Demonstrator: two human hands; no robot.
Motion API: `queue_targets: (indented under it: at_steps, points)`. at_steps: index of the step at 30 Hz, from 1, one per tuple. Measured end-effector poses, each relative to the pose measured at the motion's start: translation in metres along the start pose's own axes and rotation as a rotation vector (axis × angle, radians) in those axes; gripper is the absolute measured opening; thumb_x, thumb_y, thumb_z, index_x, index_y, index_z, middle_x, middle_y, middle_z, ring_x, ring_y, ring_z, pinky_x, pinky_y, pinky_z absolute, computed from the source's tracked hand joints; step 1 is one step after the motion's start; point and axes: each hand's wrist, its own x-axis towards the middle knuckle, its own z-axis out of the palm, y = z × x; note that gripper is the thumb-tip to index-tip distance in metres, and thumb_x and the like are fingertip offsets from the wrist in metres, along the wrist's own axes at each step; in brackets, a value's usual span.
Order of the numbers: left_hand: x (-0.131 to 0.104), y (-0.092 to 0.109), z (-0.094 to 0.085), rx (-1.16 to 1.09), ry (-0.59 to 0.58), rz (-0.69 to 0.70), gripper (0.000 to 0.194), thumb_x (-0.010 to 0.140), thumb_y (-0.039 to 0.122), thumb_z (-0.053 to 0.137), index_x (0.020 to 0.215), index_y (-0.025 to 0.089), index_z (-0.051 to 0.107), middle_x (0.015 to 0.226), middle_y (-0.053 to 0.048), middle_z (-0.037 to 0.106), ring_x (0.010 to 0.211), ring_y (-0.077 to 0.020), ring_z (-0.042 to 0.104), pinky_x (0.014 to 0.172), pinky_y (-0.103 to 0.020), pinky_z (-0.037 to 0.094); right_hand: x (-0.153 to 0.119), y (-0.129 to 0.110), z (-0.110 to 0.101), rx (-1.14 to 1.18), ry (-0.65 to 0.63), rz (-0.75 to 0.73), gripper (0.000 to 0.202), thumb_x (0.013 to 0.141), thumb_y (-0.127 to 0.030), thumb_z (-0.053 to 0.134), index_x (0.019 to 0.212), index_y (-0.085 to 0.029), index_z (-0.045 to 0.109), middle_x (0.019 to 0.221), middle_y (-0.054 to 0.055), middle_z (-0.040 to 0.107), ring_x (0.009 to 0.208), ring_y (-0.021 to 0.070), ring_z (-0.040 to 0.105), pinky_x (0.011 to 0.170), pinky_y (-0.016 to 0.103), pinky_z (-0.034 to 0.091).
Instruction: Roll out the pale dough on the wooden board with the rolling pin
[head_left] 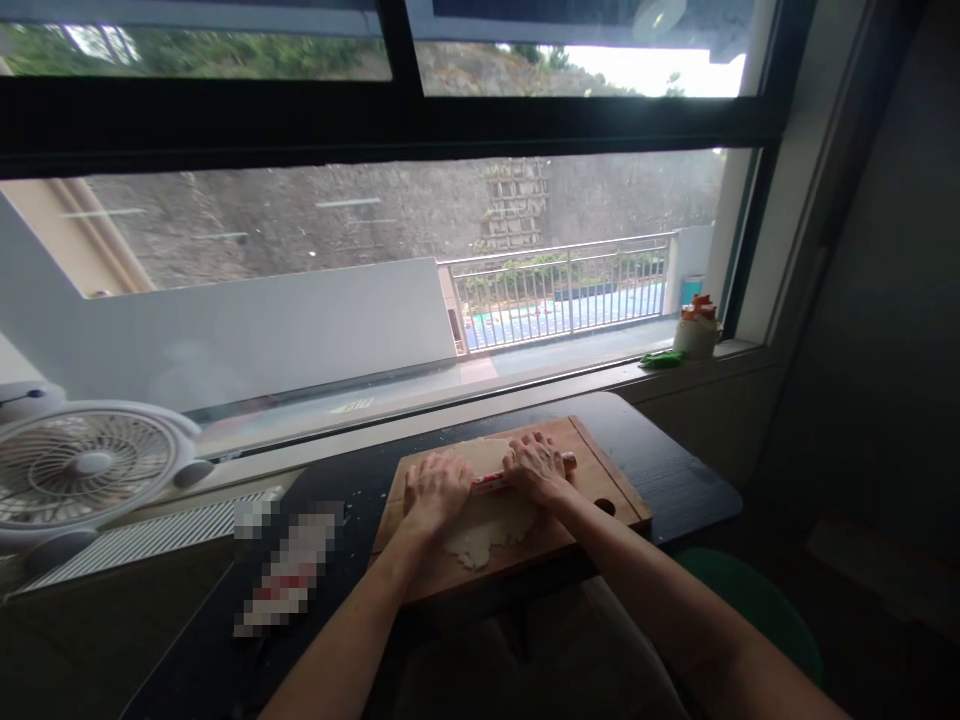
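Observation:
A wooden board [600, 470] lies on the dark table, with a flat, ragged-edged sheet of pale dough [487, 530] on it. Across the dough runs a rolling pin [489, 482]; its reddish-and-white middle shows between my hands and one end sticks out at the right. My left hand [439, 485] is over the pin's left part, fingers curved down on it. My right hand [536, 465] presses on the right part, fingers bent over the pin. Both palms are hidden from view.
On the dark table [675, 480], a blurred-out item [292, 570] lies left of the board. A white fan [90, 465] stands at the far left. A white container [695, 335] and green item [661, 359] sit on the windowsill. A green stool [750, 600] is at lower right.

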Motion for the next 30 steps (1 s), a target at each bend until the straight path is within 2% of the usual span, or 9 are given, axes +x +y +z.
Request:
queue_targets:
  at_steps: [3, 6, 9, 13, 16, 20, 26, 30]
  points:
    - [0.015, -0.002, 0.0, -0.013, -0.012, -0.02, 0.037, 0.089, 0.035, 0.032, 0.107, 0.021, 0.06, 0.123, -0.007, 0.057, 0.118, -0.0242, 0.043, 0.102, -0.04, 0.025, 0.013, 0.0, 0.004, 0.004, 0.002, 0.014, 0.033, 0.088, -0.033, 0.035, 0.098, -0.016, 0.061, 0.104, 0.011, 0.06, 0.102, 0.023, 0.046, 0.09, 0.035, 0.028]
    - [0.039, -0.009, 0.002, -0.031, -0.027, -0.055, 0.038, 0.087, 0.04, 0.032, 0.103, 0.021, 0.061, 0.113, -0.008, 0.062, 0.112, -0.0246, 0.048, 0.097, -0.04, 0.031, 0.036, 0.001, 0.009, 0.007, 0.006, 0.037, 0.034, 0.087, -0.033, 0.035, 0.096, -0.016, 0.062, 0.101, 0.011, 0.062, 0.103, 0.0242, 0.047, 0.089, 0.035, 0.03]
    - [0.062, -0.015, 0.008, -0.048, -0.035, -0.107, 0.039, 0.085, 0.041, 0.033, 0.104, 0.021, 0.061, 0.111, -0.01, 0.062, 0.114, -0.0268, 0.048, 0.095, -0.044, 0.033, 0.061, 0.002, 0.014, 0.014, -0.018, 0.058, 0.031, 0.084, -0.032, 0.04, 0.096, -0.015, 0.063, 0.099, 0.011, 0.063, 0.1, 0.0242, 0.049, 0.082, 0.033, 0.034]
    - [0.075, -0.021, 0.014, -0.069, -0.044, -0.145, 0.041, 0.083, 0.042, 0.035, 0.109, 0.02, 0.059, 0.115, -0.013, 0.061, 0.117, -0.0292, 0.047, 0.094, -0.047, 0.034, 0.081, 0.003, 0.017, 0.018, -0.075, 0.072, 0.026, 0.08, -0.029, 0.046, 0.089, -0.016, 0.066, 0.091, 0.011, 0.065, 0.09, 0.0223, 0.054, 0.075, 0.03, 0.036]
    - [0.069, -0.02, 0.014, -0.071, -0.032, -0.128, 0.042, 0.084, 0.043, 0.034, 0.109, 0.021, 0.06, 0.116, -0.011, 0.061, 0.115, -0.0286, 0.048, 0.092, -0.045, 0.035, 0.076, 0.003, 0.018, 0.015, -0.075, 0.067, 0.027, 0.081, -0.03, 0.045, 0.089, -0.016, 0.066, 0.092, 0.011, 0.066, 0.091, 0.0227, 0.054, 0.075, 0.031, 0.036]
    - [0.048, -0.014, 0.01, -0.051, 0.006, -0.095, 0.038, 0.085, 0.042, 0.035, 0.103, 0.022, 0.063, 0.11, -0.008, 0.064, 0.108, -0.0253, 0.052, 0.093, -0.039, 0.035, 0.05, 0.003, 0.014, 0.006, -0.021, 0.041, 0.031, 0.085, -0.033, 0.04, 0.089, -0.017, 0.066, 0.094, 0.011, 0.065, 0.094, 0.0231, 0.052, 0.081, 0.033, 0.034]
    - [0.011, -0.003, 0.013, -0.005, 0.098, -0.063, 0.035, 0.087, 0.037, 0.034, 0.098, 0.022, 0.064, 0.115, -0.006, 0.062, 0.115, -0.0235, 0.045, 0.102, -0.038, 0.023, 0.009, 0.004, 0.007, -0.011, 0.068, -0.004, 0.032, 0.086, -0.032, 0.037, 0.085, -0.018, 0.066, 0.099, 0.008, 0.064, 0.096, 0.0213, 0.049, 0.088, 0.033, 0.03]
    - [0.011, -0.002, 0.013, 0.002, 0.097, -0.059, 0.032, 0.085, 0.036, 0.038, 0.093, 0.022, 0.065, 0.11, -0.006, 0.063, 0.112, -0.0245, 0.046, 0.099, -0.039, 0.025, 0.007, 0.004, 0.007, -0.021, 0.08, -0.011, 0.031, 0.085, -0.033, 0.039, 0.084, -0.019, 0.067, 0.099, 0.008, 0.064, 0.097, 0.0215, 0.049, 0.088, 0.032, 0.03]
